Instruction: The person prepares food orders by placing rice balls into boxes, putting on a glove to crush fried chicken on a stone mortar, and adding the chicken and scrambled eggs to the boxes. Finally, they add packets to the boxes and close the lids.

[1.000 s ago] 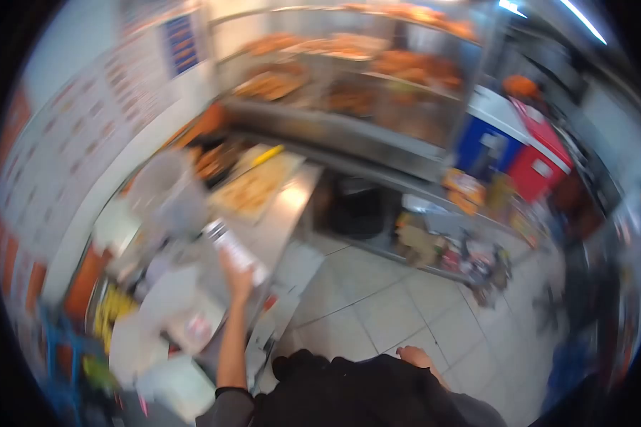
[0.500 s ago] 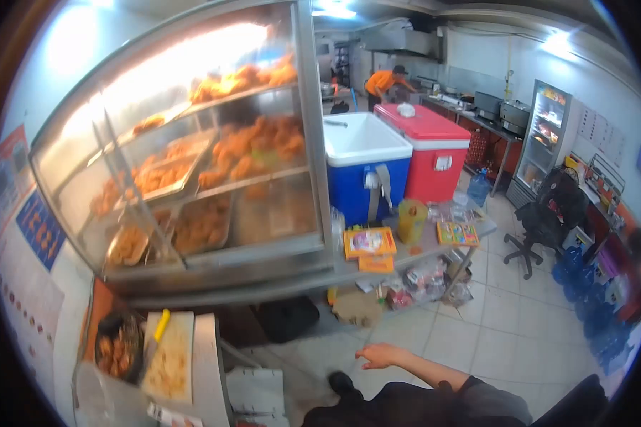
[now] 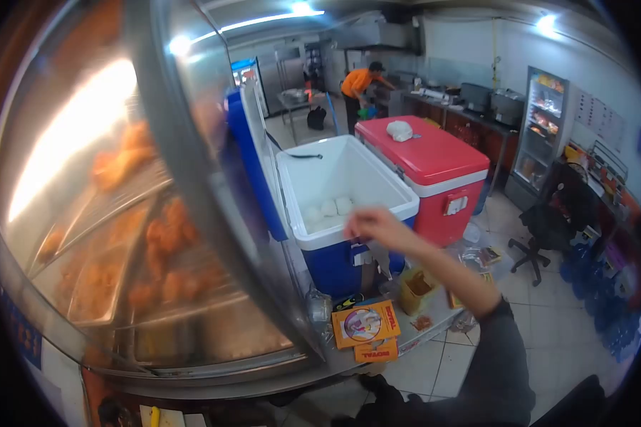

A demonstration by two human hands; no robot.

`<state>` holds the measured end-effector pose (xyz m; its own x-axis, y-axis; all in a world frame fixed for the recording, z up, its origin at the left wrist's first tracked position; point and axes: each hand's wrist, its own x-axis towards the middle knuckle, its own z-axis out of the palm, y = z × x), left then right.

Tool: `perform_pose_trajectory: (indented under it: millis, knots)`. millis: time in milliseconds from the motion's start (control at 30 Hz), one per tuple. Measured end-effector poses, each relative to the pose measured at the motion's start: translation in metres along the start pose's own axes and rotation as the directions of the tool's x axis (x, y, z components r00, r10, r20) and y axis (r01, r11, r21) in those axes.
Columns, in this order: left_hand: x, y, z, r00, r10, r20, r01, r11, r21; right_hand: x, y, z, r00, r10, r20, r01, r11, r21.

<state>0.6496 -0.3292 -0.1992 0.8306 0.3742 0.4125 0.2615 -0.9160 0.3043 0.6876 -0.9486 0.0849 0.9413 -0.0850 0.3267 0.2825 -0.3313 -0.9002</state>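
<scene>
My right hand [image 3: 379,229] reaches in from the lower right over the front rim of a blue cooler [image 3: 335,266] with a white inside. Its fingers are loosely bent and a little apart, with nothing seen in them. The cooler's lid [image 3: 253,167] stands raised on the left, and several white wrapped bundles [image 3: 329,208] lie at the bottom. Close behind stands a red cooler [image 3: 434,153], shut, with a white crumpled bag [image 3: 399,130] on its lid. Below the hand are orange boxes [image 3: 367,324] and a yellowish tub [image 3: 416,290]. My left hand is out of view.
A glass display case [image 3: 142,235] with trays of fried food fills the left side. A person in an orange shirt [image 3: 360,83] bends over a counter at the back. On the right are a glass-door fridge [image 3: 541,135], an office chair [image 3: 555,213] and blue water bottles [image 3: 612,313].
My view has moved closer to the coolers, and the display case looms larger on the left. My right hand has risen from low over the floor to the blue cooler's front rim.
</scene>
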Motion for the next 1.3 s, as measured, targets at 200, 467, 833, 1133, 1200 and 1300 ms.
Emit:
perform_pose_trajectory:
  millis: [200, 467, 833, 1133, 1200, 1300]
  knots:
    - [-0.009, 0.066, 0.007, 0.998, -0.063, 0.027, 0.063, 0.998, 0.015, 0.197, 0.143, -0.031, 0.569, 0.796, 0.205, -0.409, 0.49, -0.77]
    - [-0.046, 0.107, 0.002, 0.971, -0.226, 0.08, 0.225, 0.974, 0.022, 0.131, 0.274, 0.042, 0.764, 0.603, 0.229, -0.066, 0.427, -0.902]
    - [-0.109, 0.124, 0.005, 0.89, -0.417, 0.186, 0.434, 0.899, -0.057, 0.217, 0.308, 0.03, 0.328, 0.706, 0.627, -0.129, 0.691, -0.711]
    - [-0.205, 0.098, 0.0, 0.674, -0.662, 0.327, 0.738, 0.625, -0.255, 0.297, 0.311, 0.014, 0.256, 0.692, 0.675, 0.168, 0.656, -0.736]
    - [-0.245, 0.084, -0.002, 0.582, -0.728, 0.361, 0.812, 0.499, -0.303, 0.273, 0.297, 0.012, 0.413, 0.701, 0.582, 0.34, 0.474, -0.812]
    - [-0.323, 0.066, -0.007, 0.408, -0.806, 0.429, 0.899, 0.273, -0.342, 0.217, 0.31, 0.007, 0.599, 0.561, 0.572, 0.508, 0.287, -0.812]
